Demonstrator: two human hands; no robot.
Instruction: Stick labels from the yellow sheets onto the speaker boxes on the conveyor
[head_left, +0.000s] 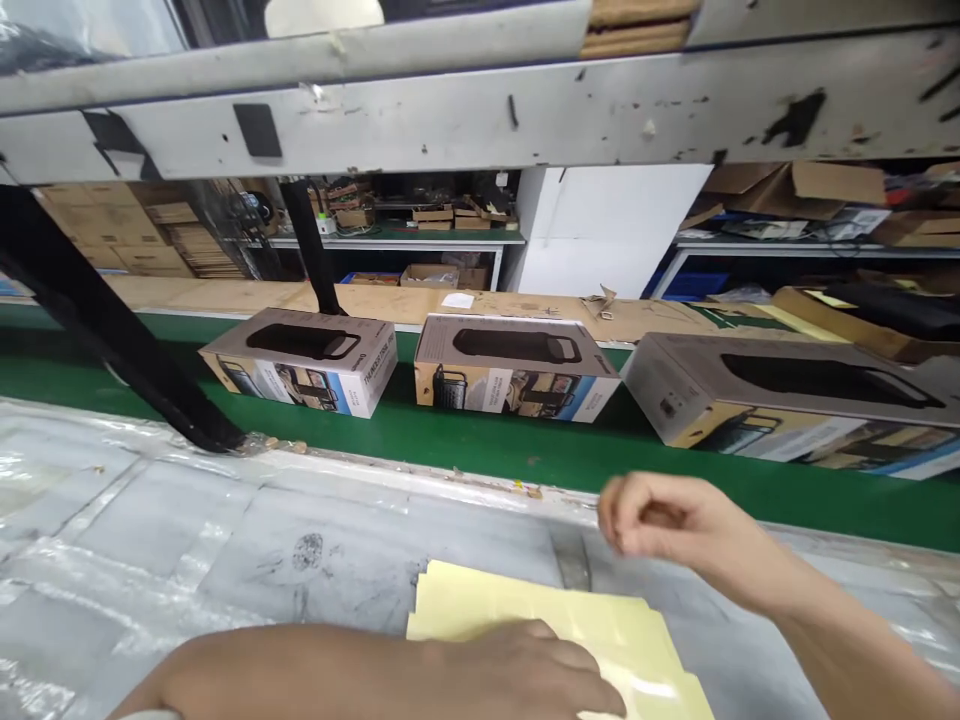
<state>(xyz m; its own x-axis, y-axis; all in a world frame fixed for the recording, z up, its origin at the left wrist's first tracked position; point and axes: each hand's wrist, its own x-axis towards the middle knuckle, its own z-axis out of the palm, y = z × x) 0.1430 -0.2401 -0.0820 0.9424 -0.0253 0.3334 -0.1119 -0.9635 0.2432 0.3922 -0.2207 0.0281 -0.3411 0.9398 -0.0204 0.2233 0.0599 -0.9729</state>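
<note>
My left hand (532,665) lies flat across a small stack of yellow sheets (622,625) at the bottom middle, its fingers stretched toward the right. The sheets look glossy, and their edges are slightly fanned. Above and to the right of the stack, my right hand (667,515) is raised with thumb and fingertips pinched together. Whatever is between those fingertips, if anything, is too small or hidden to make out. Beyond the hands stand printed product boxes: a left box (300,355), a middle box (517,365) and a right box (795,395). Neither hand touches them.
The boxes rest on a green conveyor belt (360,440) behind the grey, tape-covered worktable (225,540). A black post (112,320) slants down at the left. Overhead runs a white beam (450,120). Farther back are shelves with open cartons (817,190).
</note>
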